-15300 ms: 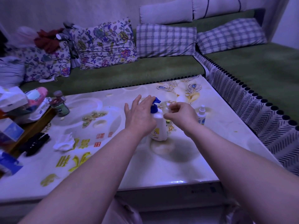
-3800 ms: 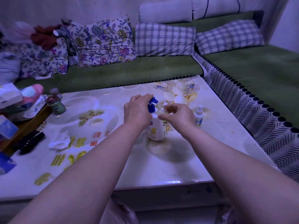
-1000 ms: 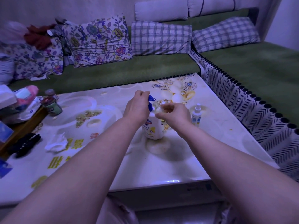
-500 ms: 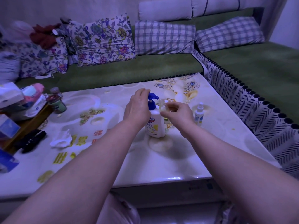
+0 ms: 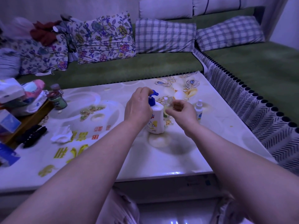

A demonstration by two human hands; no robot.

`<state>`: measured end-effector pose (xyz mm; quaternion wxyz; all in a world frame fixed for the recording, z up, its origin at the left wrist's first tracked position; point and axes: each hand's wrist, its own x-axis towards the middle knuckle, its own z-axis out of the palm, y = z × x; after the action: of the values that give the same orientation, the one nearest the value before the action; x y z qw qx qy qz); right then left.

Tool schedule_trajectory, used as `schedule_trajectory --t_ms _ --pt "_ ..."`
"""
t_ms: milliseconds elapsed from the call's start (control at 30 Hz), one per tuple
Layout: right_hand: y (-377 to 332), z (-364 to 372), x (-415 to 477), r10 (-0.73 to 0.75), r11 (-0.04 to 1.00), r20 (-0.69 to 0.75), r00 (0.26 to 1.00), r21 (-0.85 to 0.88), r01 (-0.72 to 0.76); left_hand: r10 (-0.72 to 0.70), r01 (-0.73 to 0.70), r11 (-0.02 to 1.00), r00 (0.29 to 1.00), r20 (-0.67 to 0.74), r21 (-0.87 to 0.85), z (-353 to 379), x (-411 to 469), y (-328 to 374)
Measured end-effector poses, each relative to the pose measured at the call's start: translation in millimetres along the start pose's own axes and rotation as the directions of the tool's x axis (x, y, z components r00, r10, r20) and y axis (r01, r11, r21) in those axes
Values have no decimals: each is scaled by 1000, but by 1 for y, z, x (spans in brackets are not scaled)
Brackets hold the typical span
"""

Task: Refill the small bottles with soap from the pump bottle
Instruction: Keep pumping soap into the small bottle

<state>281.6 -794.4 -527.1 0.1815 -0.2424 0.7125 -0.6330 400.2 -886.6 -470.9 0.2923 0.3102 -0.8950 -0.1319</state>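
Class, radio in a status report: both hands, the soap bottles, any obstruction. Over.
Left hand curled on blue head of white plastic pump bottle. Right hand pinches small clear bottle by spout. Small white spray bottle stands beside, not blocking.

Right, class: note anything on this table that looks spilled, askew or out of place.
No spill shows. The pump bottle and spray bottle stand upright. Only a crumpled tissue lies loose on the table, at left.

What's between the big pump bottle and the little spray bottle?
In the head view, the right hand, pinching a small clear bottle beside the pump bottle spout.
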Motion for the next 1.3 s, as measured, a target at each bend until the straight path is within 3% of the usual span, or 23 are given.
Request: schedule_trajectory --t_ms 167,333,567,1067,1300 --pt "27 -8 -6 96 988 37 995 -124 -91 34 -36 999 996 -88 -17 2 -8 3" --pt "50 -14 -15 145 970 138 980 -214 -113 60 -59 998 996 -65 7 14 -22 -8" --pt "81 -15 -29 192 863 112 975 -492 -113 -13 14 999 1000 -26 41 18 -32 -16" --pt "78 -19 -26 198 854 98 975 -506 -123 25 -25 1000 999 -46 11 27 -29 -11" --pt "77 -20 -28 184 858 117 976 -504 -102 23 -23 1000 1000 8 15 29 -34 -12"
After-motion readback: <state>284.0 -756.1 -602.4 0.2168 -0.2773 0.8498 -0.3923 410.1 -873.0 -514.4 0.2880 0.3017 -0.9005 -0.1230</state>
